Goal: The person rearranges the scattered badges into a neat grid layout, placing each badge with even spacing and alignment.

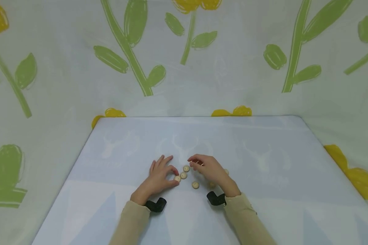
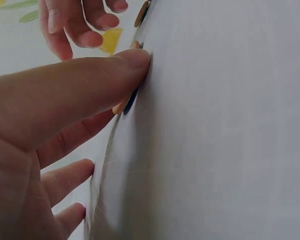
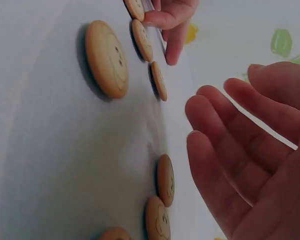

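Note:
My left hand (image 1: 157,177) holds a wooden button (image 1: 177,178) flat on the table, thumb and index finger at its edges; its other fingers are spread. Touching or nearly touching it, a second button (image 1: 183,175) and a third button (image 1: 186,168) continue a slanting row. In the left wrist view the thumb (image 2: 90,82) partly covers the buttons. Above the table, to the right of the row, hovers my right hand (image 1: 211,167), fingers loosely bent and holding nothing. A lone button (image 3: 107,59), round with dark dots and a curved line, lies between the hands.
More buttons lie under and beside the right hand, among them one button (image 3: 165,180) against another button (image 3: 157,219). A pale cloth covers the table (image 1: 263,153). Behind it hangs a white curtain (image 1: 233,75) printed with green stems and yellow flowers.

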`<state>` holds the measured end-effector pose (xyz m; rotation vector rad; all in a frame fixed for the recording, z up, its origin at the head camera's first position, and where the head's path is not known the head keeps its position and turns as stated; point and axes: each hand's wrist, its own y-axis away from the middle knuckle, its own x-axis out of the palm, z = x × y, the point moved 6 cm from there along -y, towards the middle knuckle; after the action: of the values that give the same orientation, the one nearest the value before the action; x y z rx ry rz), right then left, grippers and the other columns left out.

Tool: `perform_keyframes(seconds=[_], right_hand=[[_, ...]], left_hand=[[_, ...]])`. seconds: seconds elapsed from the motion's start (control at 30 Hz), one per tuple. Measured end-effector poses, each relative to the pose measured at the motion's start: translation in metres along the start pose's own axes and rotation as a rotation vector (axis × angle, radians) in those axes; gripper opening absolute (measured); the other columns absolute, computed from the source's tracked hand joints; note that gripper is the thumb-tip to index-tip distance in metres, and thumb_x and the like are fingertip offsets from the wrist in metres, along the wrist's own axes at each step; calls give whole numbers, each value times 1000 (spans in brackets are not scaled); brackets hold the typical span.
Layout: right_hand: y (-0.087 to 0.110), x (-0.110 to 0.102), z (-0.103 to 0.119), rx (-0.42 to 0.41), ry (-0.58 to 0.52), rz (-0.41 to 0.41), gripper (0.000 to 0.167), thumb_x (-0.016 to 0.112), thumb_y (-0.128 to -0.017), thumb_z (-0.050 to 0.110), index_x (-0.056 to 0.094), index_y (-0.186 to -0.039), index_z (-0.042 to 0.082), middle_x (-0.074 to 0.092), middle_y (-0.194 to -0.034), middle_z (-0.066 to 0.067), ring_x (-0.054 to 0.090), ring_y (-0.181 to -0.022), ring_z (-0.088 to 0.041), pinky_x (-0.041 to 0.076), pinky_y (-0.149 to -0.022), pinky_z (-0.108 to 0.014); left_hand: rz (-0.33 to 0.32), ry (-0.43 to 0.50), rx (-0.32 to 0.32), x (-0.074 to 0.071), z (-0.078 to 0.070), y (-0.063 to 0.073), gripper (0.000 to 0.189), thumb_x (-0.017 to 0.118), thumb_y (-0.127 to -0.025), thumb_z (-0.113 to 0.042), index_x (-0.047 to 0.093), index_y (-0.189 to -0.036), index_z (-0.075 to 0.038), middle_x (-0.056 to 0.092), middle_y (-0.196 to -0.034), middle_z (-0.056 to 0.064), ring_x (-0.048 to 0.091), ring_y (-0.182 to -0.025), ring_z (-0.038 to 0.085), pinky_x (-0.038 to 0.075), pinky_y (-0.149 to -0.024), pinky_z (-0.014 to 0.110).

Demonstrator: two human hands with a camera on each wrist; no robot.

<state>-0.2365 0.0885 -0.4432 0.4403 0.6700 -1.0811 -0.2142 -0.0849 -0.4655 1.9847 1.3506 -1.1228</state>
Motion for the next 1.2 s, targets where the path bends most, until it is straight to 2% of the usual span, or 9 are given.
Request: perform_keyframes(seconds=[0.17, 0.27, 0.57, 0.87, 1.03, 1.2], right_hand=[[1, 9, 6, -52, 83, 64, 21, 55, -88, 29, 62, -107, 21, 59, -88, 13, 54, -80, -6, 43, -72, -30], [3, 15, 8, -62, 127, 103, 20, 55, -88, 27, 62, -106, 21, 58, -85, 13, 53, -78, -6, 43, -70, -29], [4, 26, 18, -107, 237, 140, 19, 60, -85, 22, 64, -103, 16, 55, -79, 12, 49, -72, -5, 42, -66, -25], [5, 33, 20, -108, 314, 137, 21, 63, -82, 19, 64, -103, 17, 50, -76, 12, 45, -67, -6, 39, -61, -22], [6, 36, 20, -99, 354, 112, 22, 64, -82, 18, 64, -104, 18, 47, -73, 12, 44, -64, -6, 37, -57, -21], [6, 36, 21, -79, 349, 81, 20, 63, -82, 17, 64, -102, 17, 47, -69, 12, 43, -61, -6, 37, -54, -21]], left_hand=[[-2, 15, 7, 0, -1, -1, 20, 74, -70, -35, 58, -81, -29, 29, -142, 9, 9, -132, 37, 2, -99, 59], [5, 18, -3, 1, 0, -1, 20, 73, -70, -36, 58, -81, -30, 29, -142, 8, 8, -132, 35, 1, -99, 58], [-22, 41, -1, 0, 3, 1, 17, 74, -71, -33, 60, -81, -30, 31, -142, 6, 10, -133, 34, 2, -99, 57], [10, 80, 11, 0, 4, 2, 18, 73, -72, -31, 61, -85, -30, 28, -143, 5, 6, -133, 33, -1, -100, 57], [8, 105, 4, -1, 2, 3, 16, 72, -73, -29, 62, -85, -28, 28, -143, 5, 6, -134, 32, -2, -100, 57], [0, 109, 1, -1, 2, 4, 16, 73, -72, -28, 61, -84, -28, 29, -143, 6, 7, -133, 33, -2, -100, 57]])
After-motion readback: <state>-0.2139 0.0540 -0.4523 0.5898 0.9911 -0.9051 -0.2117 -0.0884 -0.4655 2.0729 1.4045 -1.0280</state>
